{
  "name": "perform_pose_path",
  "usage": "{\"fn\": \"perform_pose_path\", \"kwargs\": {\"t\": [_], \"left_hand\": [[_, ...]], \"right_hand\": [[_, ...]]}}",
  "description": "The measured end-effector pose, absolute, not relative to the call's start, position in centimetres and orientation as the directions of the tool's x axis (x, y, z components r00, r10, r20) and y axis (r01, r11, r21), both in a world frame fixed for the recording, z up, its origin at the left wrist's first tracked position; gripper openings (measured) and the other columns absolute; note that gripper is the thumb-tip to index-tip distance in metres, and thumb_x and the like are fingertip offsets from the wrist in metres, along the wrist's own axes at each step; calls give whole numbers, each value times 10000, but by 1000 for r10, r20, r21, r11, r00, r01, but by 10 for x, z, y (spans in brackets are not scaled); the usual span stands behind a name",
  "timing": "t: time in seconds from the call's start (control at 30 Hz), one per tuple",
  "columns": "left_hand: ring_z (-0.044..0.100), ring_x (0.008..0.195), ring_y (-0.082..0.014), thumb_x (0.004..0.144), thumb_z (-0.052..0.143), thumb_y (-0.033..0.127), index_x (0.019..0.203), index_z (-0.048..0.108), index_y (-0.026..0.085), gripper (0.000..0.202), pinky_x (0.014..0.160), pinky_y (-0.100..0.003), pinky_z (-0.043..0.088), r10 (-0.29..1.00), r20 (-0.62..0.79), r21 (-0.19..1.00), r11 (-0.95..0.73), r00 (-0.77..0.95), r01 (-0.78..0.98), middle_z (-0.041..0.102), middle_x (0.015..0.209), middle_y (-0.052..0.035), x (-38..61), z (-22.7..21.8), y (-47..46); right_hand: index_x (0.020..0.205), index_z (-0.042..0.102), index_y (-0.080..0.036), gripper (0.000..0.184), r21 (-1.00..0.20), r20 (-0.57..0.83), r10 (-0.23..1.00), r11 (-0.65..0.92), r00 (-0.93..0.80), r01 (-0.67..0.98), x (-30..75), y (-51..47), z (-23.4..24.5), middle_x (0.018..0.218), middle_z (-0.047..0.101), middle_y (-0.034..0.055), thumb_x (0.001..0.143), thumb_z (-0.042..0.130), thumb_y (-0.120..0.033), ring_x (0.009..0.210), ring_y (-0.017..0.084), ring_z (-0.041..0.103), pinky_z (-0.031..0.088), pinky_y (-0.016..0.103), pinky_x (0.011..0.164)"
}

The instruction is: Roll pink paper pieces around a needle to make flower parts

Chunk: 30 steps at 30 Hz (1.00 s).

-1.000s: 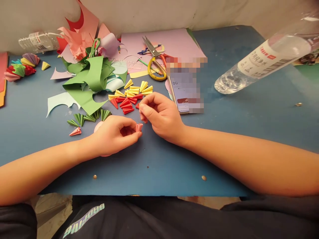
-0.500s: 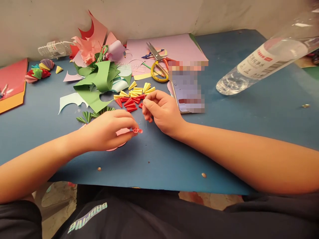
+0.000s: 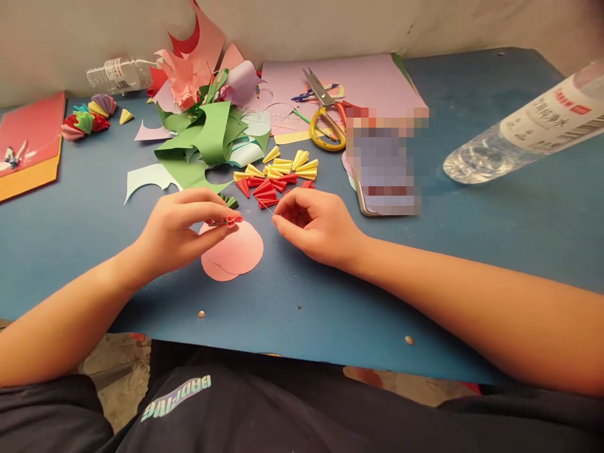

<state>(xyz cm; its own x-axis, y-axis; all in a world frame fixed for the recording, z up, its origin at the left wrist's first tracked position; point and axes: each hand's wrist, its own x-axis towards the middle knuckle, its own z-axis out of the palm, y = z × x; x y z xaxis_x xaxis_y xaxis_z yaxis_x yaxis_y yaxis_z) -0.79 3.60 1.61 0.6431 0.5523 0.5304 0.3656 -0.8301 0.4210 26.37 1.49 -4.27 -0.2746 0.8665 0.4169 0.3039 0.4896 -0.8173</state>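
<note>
My left hand [image 3: 182,229] pinches a small pink folded paper cone [image 3: 229,220] just above several pink paper circles [image 3: 234,253] lying on the blue table [image 3: 302,296]. My right hand [image 3: 317,224] is closed in a pinch on a thin needle [image 3: 267,208] that points toward the cone; a short gap separates the two. Just beyond the hands lie several red paper cones [image 3: 265,189] and several yellow paper cones [image 3: 287,166]. A few green cones [image 3: 230,201] peek out beside my left hand.
Green and pink paper scraps [image 3: 207,135] are heaped at the back. Yellow-handled scissors [image 3: 324,119] lie on pink sheets, a phone [image 3: 384,179] beside them. A clear bottle [image 3: 523,135] lies at the right, another bottle [image 3: 120,73] at the back left. Red and orange sheets [image 3: 28,148] sit far left.
My left hand has lifted the pink cone up and left, uncovering the pink circles beneath. My right hand stays pinched on the needle. The camera view has shifted slightly.
</note>
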Motion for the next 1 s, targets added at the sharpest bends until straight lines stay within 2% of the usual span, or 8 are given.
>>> {"fn": "perform_pose_path", "kwargs": {"t": [0.1,0.2,0.37,0.5,0.63,0.83,1.0], "left_hand": [[710,702,-107,934,808,243,1024,845,209,103,681,-221,586,610,498,462,-788,616,407,819,898,-46,2,8,27],[739,722,-123,945,796,257,1017,844,198,105,695,-220,594,609,486,471,-787,627,399,826,889,-56,9,3,21],[780,788,-147,963,786,261,1001,832,210,78,759,-226,620,580,480,448,-807,658,384,839,885,-51,18,0,14],[776,774,-143,973,778,310,1032,834,220,121,769,-225,624,637,401,503,-754,659,422,851,901,-50,17,2,11],[764,739,-133,979,765,305,1041,833,230,118,738,-208,615,653,399,552,-732,643,400,846,866,-38,15,3,10],[788,829,-136,970,759,169,1034,810,220,97,791,-202,621,566,459,578,-776,685,253,851,940,-56,18,4,12],[792,820,-148,989,754,258,992,815,240,63,768,-222,624,602,399,601,-741,692,298,852,934,-53,16,3,13]], "right_hand": [[927,692,-204,152,-660,611,726,687,-316,304,263,11,-44,869,693,38,911,793,-316,665,139,573,501,295,606],[1034,725,-204,197,-611,682,654,755,-327,238,259,7,-47,922,714,65,953,802,-367,732,157,626,528,286,600],[1063,756,-221,69,-582,715,600,795,-359,172,255,4,-47,934,767,71,998,742,-239,820,175,707,600,297,684],[1003,737,-227,62,-568,722,583,807,-372,161,256,3,-44,917,777,65,990,705,-175,827,175,724,626,308,734],[975,712,-228,50,-591,691,601,790,-402,164,258,0,-41,899,780,60,975,705,-179,791,175,710,617,308,715],[1048,716,-215,55,-648,634,651,742,-417,172,259,-3,-38,877,784,40,995,712,-204,749,148,712,583,259,663],[1088,725,-223,110,-587,665,594,790,-453,173,260,-2,-40,889,803,38,1007,684,-160,753,154,716,603,278,715]]}}
